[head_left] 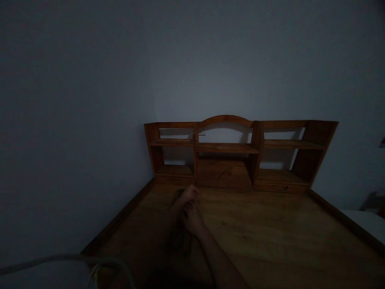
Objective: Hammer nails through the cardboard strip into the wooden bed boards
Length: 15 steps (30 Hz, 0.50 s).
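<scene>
In the dim light my left hand (189, 194) and my right hand (193, 218) are close together over the wooden board, left of the middle. The left is the farther one, its fingers curled, with a tiny pale glint at their tips. Right beside it, the right hand has its fingers bent in towards the left. Whatever they grip is too small or too dark to name. Below the hands a dark, blurred shape (177, 241) lies on the board; shadow hides what it is.
A wooden headboard with shelves (227, 148) stands at the far end against the pale wall (90, 100). Raised wooden rails edge the board (270, 224) at left and right. A pale curved tube or cable (60, 258) crosses the lower left. Something white (363, 220) lies beyond the right rail.
</scene>
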Each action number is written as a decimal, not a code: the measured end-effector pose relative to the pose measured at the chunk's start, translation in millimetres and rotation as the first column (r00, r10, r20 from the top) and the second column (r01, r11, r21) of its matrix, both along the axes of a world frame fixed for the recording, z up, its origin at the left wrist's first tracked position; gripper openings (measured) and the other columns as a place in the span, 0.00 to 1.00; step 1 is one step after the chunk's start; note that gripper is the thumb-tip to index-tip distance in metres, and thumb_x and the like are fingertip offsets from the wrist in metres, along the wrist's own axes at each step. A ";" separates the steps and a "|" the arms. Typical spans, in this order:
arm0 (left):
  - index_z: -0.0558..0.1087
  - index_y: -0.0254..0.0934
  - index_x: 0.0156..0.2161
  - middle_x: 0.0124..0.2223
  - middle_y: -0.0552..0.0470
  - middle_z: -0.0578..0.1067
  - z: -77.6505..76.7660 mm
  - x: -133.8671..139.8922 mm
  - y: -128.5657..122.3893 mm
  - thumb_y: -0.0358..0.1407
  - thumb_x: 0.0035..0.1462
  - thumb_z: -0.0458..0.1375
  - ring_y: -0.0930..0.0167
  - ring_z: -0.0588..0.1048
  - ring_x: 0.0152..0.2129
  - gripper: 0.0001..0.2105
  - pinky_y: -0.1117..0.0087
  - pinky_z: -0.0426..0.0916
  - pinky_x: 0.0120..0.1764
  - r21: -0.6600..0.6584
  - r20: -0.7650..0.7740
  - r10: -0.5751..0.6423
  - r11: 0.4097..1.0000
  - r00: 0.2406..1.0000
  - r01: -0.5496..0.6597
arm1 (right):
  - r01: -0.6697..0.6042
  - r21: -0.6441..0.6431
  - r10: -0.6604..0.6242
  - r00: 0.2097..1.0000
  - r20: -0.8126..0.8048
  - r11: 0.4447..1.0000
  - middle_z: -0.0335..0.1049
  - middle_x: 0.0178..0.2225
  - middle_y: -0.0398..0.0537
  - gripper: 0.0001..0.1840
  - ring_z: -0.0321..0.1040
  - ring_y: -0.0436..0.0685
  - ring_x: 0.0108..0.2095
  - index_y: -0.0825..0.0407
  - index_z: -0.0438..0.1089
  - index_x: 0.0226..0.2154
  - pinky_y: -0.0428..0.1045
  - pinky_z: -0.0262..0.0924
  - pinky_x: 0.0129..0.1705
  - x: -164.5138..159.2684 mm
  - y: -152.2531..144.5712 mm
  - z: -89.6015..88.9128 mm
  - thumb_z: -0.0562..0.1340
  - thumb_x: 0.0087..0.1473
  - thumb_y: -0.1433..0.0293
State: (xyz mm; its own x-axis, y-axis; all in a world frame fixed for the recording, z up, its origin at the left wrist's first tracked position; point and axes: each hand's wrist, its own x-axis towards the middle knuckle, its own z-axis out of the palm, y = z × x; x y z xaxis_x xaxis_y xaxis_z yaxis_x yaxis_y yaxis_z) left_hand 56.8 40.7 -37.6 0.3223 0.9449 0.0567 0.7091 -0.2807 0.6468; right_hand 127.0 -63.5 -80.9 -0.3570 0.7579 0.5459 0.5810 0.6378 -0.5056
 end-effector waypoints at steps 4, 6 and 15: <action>0.77 0.27 0.31 0.28 0.45 0.78 -11.6 3.8 1.7 0.21 0.49 0.53 0.71 0.77 0.25 0.10 0.74 0.72 0.28 0.058 -0.094 0.058 0.997 0.994 -0.053 | 0.025 0.010 -0.025 1.000 -0.006 1.000 0.68 0.52 0.48 0.21 0.57 0.60 0.56 0.47 0.69 0.50 0.57 0.46 0.60 1.3 -1.0 -0.3 0.59 0.52 0.73; 0.78 0.28 0.32 0.31 0.44 0.79 -11.8 4.4 2.5 0.21 0.49 0.53 0.70 0.78 0.28 0.11 0.73 0.72 0.32 0.103 -0.138 0.088 0.992 0.987 -0.074 | 0.023 0.014 -0.023 1.000 -0.014 1.000 0.68 0.53 0.48 0.22 0.57 0.60 0.56 0.46 0.68 0.52 0.56 0.47 0.59 1.6 -2.1 0.4 0.59 0.53 0.73; 0.77 0.32 0.39 0.41 0.44 0.78 23.7 -28.0 8.9 0.26 0.56 0.50 0.69 0.76 0.40 0.13 0.72 0.67 0.45 0.252 -0.333 0.187 0.962 0.924 -0.104 | -0.027 0.014 0.028 0.999 -0.018 1.000 0.65 0.56 0.41 0.26 0.50 0.56 0.61 0.43 0.65 0.54 0.55 0.43 0.62 0.2 -4.6 5.9 0.58 0.52 0.76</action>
